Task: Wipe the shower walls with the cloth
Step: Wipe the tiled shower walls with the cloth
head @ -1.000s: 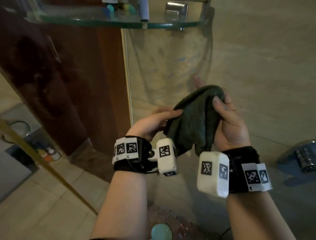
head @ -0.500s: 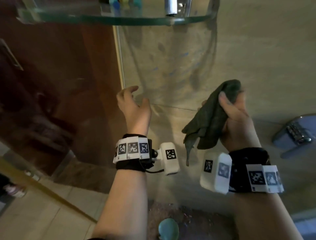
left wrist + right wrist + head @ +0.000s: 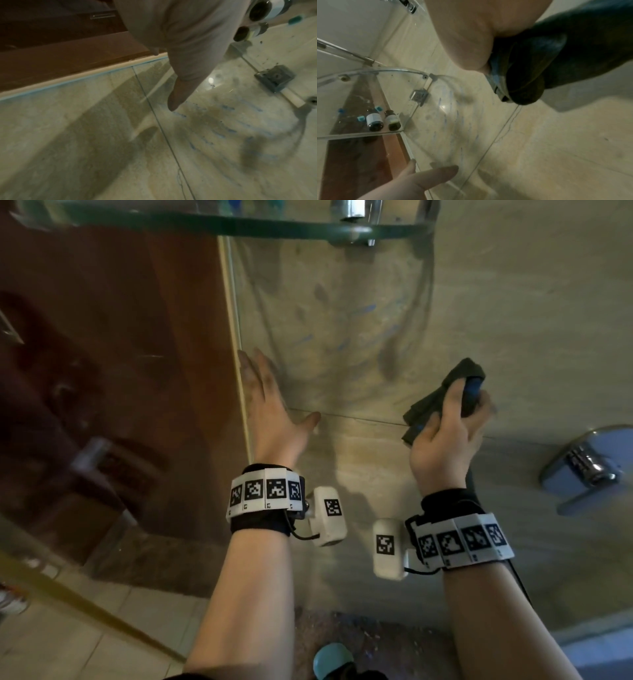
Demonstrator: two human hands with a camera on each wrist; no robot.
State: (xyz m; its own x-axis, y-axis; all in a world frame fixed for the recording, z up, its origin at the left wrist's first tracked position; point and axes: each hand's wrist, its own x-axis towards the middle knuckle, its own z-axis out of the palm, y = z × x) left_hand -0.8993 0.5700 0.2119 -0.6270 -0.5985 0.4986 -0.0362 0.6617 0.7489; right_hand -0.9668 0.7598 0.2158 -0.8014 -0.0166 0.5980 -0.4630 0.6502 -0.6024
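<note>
Head view: the right hand (image 3: 442,440) grips the bunched cloth (image 3: 442,392) at three o'clock, just off the beige wall (image 3: 513,320). The left hand (image 3: 270,412), fingers spread straight, is at nine o'clock. Best to flatten the cloth, press firmly, and sweep across the blue streaks (image 3: 346,344) at twelve.

above me a curved glass corner shelf (image 3: 373,133) carries two small dark bottles (image 3: 374,120) with pale labels. a chrome tap handle (image 3: 587,468) sits to my right, a brown wooden door (image 3: 113,364) left.
</note>
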